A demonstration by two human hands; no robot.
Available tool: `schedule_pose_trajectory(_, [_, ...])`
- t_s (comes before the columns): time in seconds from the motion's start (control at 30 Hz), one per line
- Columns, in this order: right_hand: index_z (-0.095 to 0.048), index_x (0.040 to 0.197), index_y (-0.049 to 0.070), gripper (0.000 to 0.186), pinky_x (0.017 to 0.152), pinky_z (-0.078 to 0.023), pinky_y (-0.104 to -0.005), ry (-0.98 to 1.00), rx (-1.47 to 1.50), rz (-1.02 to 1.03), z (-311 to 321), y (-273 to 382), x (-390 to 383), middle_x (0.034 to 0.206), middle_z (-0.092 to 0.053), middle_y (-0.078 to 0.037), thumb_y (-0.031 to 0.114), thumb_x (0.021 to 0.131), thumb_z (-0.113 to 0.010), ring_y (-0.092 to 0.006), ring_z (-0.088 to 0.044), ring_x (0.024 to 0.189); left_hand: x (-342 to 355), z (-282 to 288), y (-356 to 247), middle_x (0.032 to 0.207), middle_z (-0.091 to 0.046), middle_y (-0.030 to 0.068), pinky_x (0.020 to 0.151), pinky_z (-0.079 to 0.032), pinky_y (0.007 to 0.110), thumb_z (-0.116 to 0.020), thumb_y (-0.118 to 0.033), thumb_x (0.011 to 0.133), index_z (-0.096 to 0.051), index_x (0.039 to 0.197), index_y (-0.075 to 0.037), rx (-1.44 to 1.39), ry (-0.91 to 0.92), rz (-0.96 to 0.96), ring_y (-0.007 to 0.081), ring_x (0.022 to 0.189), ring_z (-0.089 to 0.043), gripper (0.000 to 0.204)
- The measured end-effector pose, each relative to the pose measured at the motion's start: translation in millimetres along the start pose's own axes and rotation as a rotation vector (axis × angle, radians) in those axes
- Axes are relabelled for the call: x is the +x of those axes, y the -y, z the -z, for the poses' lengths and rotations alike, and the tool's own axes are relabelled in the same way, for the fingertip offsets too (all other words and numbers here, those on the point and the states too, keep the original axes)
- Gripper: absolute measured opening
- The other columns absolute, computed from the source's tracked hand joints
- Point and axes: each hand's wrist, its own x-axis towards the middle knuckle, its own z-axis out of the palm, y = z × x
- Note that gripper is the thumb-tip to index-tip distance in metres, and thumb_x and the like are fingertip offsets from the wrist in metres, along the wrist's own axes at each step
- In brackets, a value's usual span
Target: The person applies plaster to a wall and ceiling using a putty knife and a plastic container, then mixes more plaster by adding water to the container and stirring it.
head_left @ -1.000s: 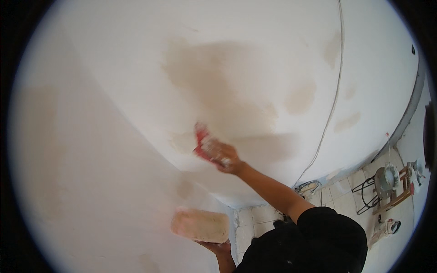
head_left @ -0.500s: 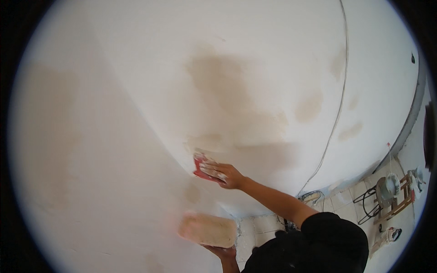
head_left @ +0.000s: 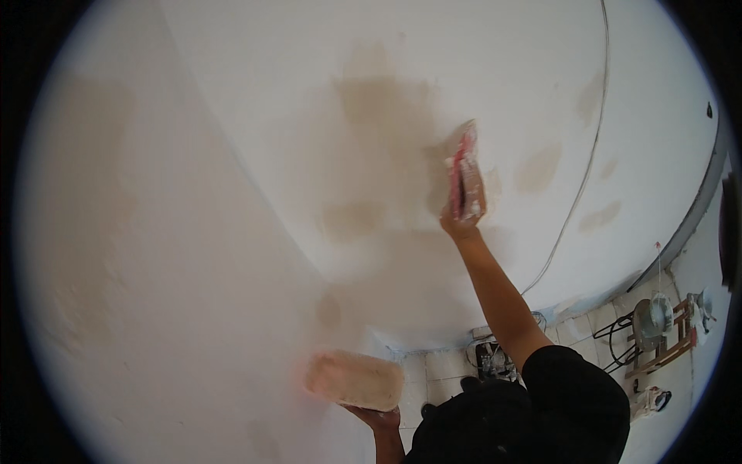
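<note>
In my right hand (head_left: 473, 203) is a red putty spreader (head_left: 462, 158), smeared with white filler and seen nearly edge-on. My fingers are closed round it, and it is raised against the white wall (head_left: 294, 162), beside a damp beige patch (head_left: 379, 100). Low down, near the wall corner, my left hand (head_left: 379, 417) grips a tan rectangular board with rounded corners (head_left: 355, 379) from beneath. The board's upper face is mottled beige; whether filler lies on it I cannot tell. My left fingers are mostly hidden under it.
A thin cable (head_left: 576, 197) hangs down the wall on the right. At the lower right, a wooden stool (head_left: 668, 340) with a grey bucket (head_left: 653, 317) stands on the tiled floor (head_left: 444, 367). Dark clutter (head_left: 493, 359) lies at the wall's foot.
My right hand has swept the spreader up and to the right across the wall, turning it upright. My left hand keeps the board in nearly the same place.
</note>
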Motion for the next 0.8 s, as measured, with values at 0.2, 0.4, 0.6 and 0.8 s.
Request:
schedule_pose_trajectory(0.2, [-0.059,0.114,0.004,0.037,0.09,-0.048,-0.041,0.298,0.133,-0.025,-40,55,-48,0.114,-0.06,-0.016,0.012,0.079,-0.065,-0.0318,-0.059,0.106,15,-24,-29,0.145,-0.015,0.0069,0.1,-0.039,0.043,-0.063,-0.06,0.075,0.0,0.144,-0.023,0.121,-0.031,-0.082,0.0259,0.129,-0.029,0.101])
schedule_pose_trajectory(0.4, [-0.05,0.126,0.007,0.059,0.094,-0.046,-0.0379,0.704,0.694,-0.366,-16,121,-110,0.126,-0.053,-0.01,-0.011,0.071,-0.058,-0.028,-0.049,0.119,7,-34,-34,0.143,-0.02,0.0103,0.1,-0.038,0.046,-0.072,-0.054,0.07,0.002,0.144,-0.018,0.255,-0.042,-0.083,0.0275,0.127,-0.031,0.111])
schedule_pose_trajectory(0.6, [-0.056,0.12,0.004,0.036,0.092,-0.044,-0.0346,0.767,1.049,-1.296,89,155,-73,0.119,-0.059,-0.013,-0.001,0.084,-0.052,-0.0283,-0.056,0.109,-10,-56,-30,0.142,-0.026,0.0075,0.098,-0.042,0.044,-0.057,-0.048,0.084,-0.009,0.144,-0.02,0.355,0.076,0.064,0.0259,0.124,-0.038,0.082])
schedule_pose_trajectory(0.8, [-0.057,0.118,0.003,0.032,0.085,-0.045,-0.0304,0.841,1.139,-1.399,137,135,-66,0.109,-0.063,-0.015,0.01,0.087,-0.053,-0.0238,-0.06,0.097,-12,-82,-4,0.137,-0.035,0.0051,0.098,-0.043,0.037,-0.046,-0.053,0.089,-0.02,0.141,-0.015,-0.198,-0.025,0.532,0.0217,0.123,-0.041,0.07])
